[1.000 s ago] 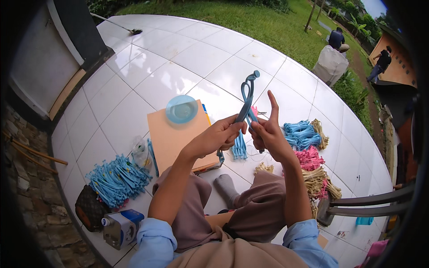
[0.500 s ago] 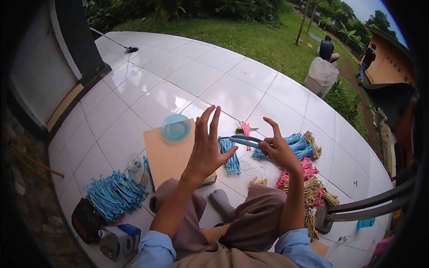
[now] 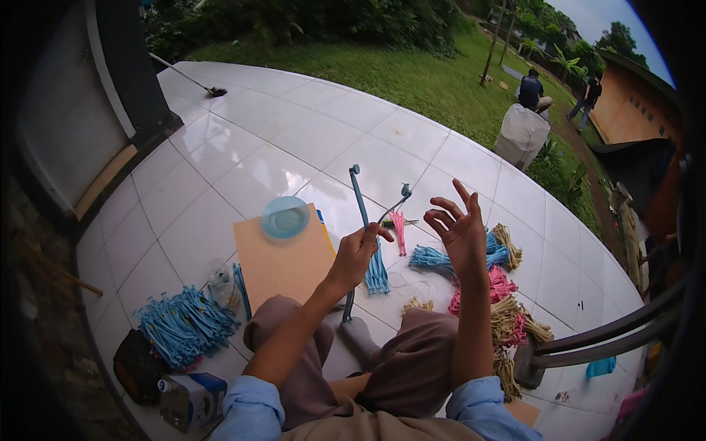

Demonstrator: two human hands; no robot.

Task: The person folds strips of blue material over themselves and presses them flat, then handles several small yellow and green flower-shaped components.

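My left hand (image 3: 356,259) is closed around blue cords (image 3: 359,197) with knobbed ends, held above the floor in front of my knees. Two ends stick up and apart from the fist, and a length hangs down below it. To its right my right hand (image 3: 463,234) is raised, fingers spread, with nothing in it. Past the left hand lies a bundle of blue cords (image 3: 378,273). A small pink bundle (image 3: 398,235) is just beyond, beside a thin tool (image 3: 411,222) that is partly hidden.
A light blue bowl (image 3: 285,217) stands on a tan board (image 3: 257,257). At left are a blue cord pile (image 3: 187,323) and a metal can (image 3: 193,400). Blue (image 3: 430,257), pink (image 3: 500,283) and beige bundles (image 3: 507,316) lie right, near a dark chair (image 3: 588,339). Two people are outside.
The blue cords have passed from my right hand to my left, which has closed on them. My right hand has let go and opened. The cord ends now point upward.
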